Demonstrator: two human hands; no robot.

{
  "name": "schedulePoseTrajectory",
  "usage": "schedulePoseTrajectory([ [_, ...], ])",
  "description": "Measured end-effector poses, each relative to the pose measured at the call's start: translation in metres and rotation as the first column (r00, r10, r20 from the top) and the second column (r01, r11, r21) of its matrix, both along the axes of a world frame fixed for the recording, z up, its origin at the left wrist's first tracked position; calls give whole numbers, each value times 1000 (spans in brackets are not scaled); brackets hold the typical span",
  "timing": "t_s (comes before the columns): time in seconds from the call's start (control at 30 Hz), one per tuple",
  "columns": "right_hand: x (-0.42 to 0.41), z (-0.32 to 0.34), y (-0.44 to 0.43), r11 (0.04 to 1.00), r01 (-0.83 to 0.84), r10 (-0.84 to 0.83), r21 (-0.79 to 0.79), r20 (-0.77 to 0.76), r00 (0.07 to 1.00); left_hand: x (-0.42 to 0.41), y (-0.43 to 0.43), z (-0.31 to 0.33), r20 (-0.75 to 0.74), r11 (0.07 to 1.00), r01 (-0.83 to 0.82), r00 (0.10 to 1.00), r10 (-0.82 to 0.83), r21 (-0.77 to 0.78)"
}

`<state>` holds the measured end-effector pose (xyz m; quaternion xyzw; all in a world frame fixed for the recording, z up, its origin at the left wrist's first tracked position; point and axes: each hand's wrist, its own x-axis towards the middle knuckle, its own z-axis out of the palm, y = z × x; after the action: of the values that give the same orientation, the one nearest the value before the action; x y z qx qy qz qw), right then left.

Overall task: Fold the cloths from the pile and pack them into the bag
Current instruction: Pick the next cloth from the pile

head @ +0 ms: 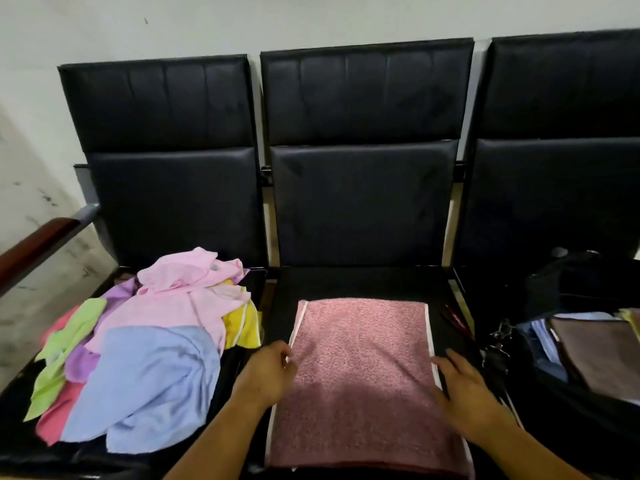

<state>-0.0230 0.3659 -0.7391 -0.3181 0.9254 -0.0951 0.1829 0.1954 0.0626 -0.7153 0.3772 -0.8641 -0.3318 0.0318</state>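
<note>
Black bag (581,285): beyond right hand (464,396); folded brown cloth (595,355) inside; frame-cut.
pink towel (360,358): between hands.
left hand (270,375): curled, grip unclear.
right hand: flat on towel.

No text, label, brand, number or sign can be read anywhere in the head view.

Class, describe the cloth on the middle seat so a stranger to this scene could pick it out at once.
Find the row of three black padded seats against the wall; take the middle seat. A dusty-pink towel lies flat on it between the left hand and right hand. Unlike the crumpled pastel pile on the left seat, it is smooth, with white trim along both sides.
</note>
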Motion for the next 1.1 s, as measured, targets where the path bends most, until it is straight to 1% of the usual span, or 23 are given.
schedulePoseTrajectory([
  [0.1,-14,-18,-33,995,-99,96,-30,-90,991,-40,-24,-7,-111,998,-61,992,58,-24],
  [0.17,-30,-29,-50,988,-147,141,-35,-142,980,-59,-38,-10,-165,997,-65,985,59,-32],
  [0.23,-55,-42,-64,981,-189,180,-45,-162,970,-75,-59,-19,-193,996,-40,981,23,-84],
  [0.3,-84,-55,-81,971,-231,216,-61,-183,959,-89,-87,-32,-189,988,37,980,-65,-149],
  [0.37,-108,-61,-97,958,-269,247,-93,-197,949,-104,-114,-43,-154,960,179,964,-215,-214],
  [0.4,-117,-71,-103,957,-282,267,-68,-178,947,-113,-124,-55,-105,937,260,951,-290,-234],
  [0.47,-126,-77,-108,952,-305,296,-20,-191,936,-124,-132,-53,15,880,391,915,-402,-270],
  [0.5,-130,-82,-109,950,-312,304,-16,-184,935,-131,-136,-58,73,848,451,890,-449,-277],
  [0.57,-131,-91,-109,942,-332,316,-42,-217,923,-140,-140,-63,190,780,557,831,-523,-286],
  [0.6,-133,-93,-109,940,-339,322,-45,-224,920,-144,-142,-63,200,765,582,813,-546,-276],
  [0.63,-135,-97,-108,938,-345,328,-42,-213,920,-147,-140,-65,166,766,587,809,-563,-263],
  [0.67,-138,-96,-110,935,-353,337,-40,-211,918,-148,-140,-65,96,791,555,829,-550,-258],
  [0.7,-136,-97,-110,937,-348,334,-35,-206,920,-147,-136,-63,5,841,486,867,-499,-237],
  [0.73,-136,-95,-111,939,-344,330,-29,-211,920,-146,-134,-61,-76,899,381,911,-405,-218],
  [0.8,-134,-93,-112,941,-338,331,-3,-194,923,-143,-130,-59,-167,968,203,959,-227,-148],
  [0.83,-134,-91,-112,942,-336,331,3,-183,926,-142,-131,-58,-190,985,149,968,-164,-92],
  [0.9,-133,-89,-112,943,-331,331,25,-166,929,-139,-135,-56,-201,996,72,978,-62,43],
  [0.93,-130,-88,-110,943,-331,332,32,-156,930,-136,-137,-57,-185,997,20,983,-6,74],
  [0.97,-131,-87,-111,943,-332,334,34,-152,930,-136,-142,-59,-166,997,-47,985,57,58],
  [1.03,-130,-84,-112,941,-334,337,51,-138,931,-133,-148,-62,-95,978,-201,976,195,-63],
  [1.07,-130,-81,-113,940,-336,340,54,-129,932,-129,-149,-61,-73,957,-264,964,257,-116],
  [1.1,-129,-78,-113,941,-334,338,48,-115,934,-125,-148,-60,-60,946,-294,955,289,-134],
])
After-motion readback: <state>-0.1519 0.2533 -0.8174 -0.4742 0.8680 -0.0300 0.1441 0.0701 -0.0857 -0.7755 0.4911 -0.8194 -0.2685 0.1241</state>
